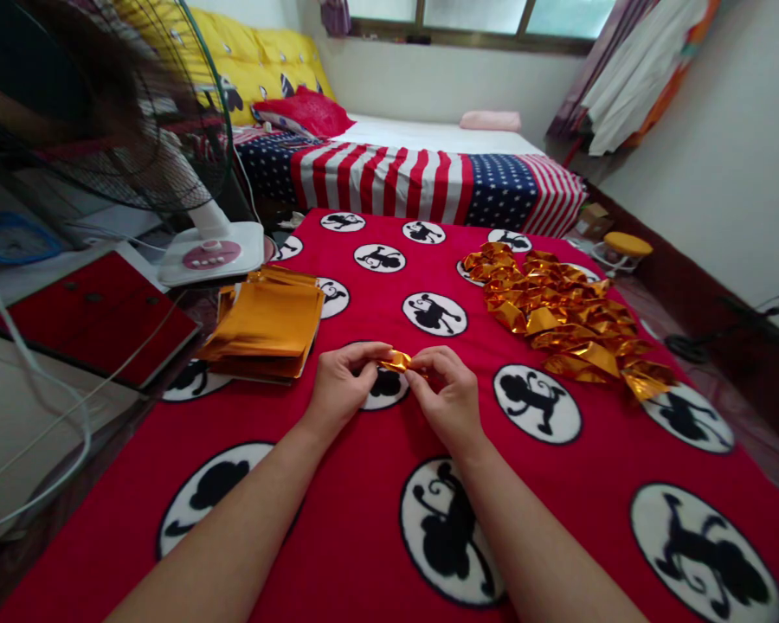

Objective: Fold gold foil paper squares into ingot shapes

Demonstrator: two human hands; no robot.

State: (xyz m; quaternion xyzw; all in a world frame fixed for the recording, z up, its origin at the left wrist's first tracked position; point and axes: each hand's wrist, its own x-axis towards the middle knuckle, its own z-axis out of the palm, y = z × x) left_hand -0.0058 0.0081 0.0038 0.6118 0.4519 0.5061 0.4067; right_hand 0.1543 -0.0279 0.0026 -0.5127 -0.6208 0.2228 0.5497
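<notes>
Over the middle of a red cloth (363,519), a small piece of shiny gold-orange foil (397,361) is held between two bare hands. Its left end is pinched by the left hand (344,381), with thumb and fingers brought close together on it. Its right end is gripped by the right hand (451,394), its thumb and fingertips likewise narrowed on the foil. The foil is seen twisted or folded, though its exact shape is partly hidden by the fingers. One of the cloth's white circles, printed with a black figure, is partly covered by foil and hands.

To the left, a stack (266,316) of flat, gold-orange sheets is laid near the cloth's edge, its layers slightly fanned, well apart from the left hand. To the right, many folded shiny pieces (558,320) are spread in overlapping rows, reaching from the far part of the cloth toward its right side. No contact is made between them and the right hand.

Beyond the stack, the white base of a fan (214,251) is placed beside the cloth. At the far side, a bed (415,134) is draped with star-and-stripe fabric, and a red cushion (308,111) is propped at its left
</notes>
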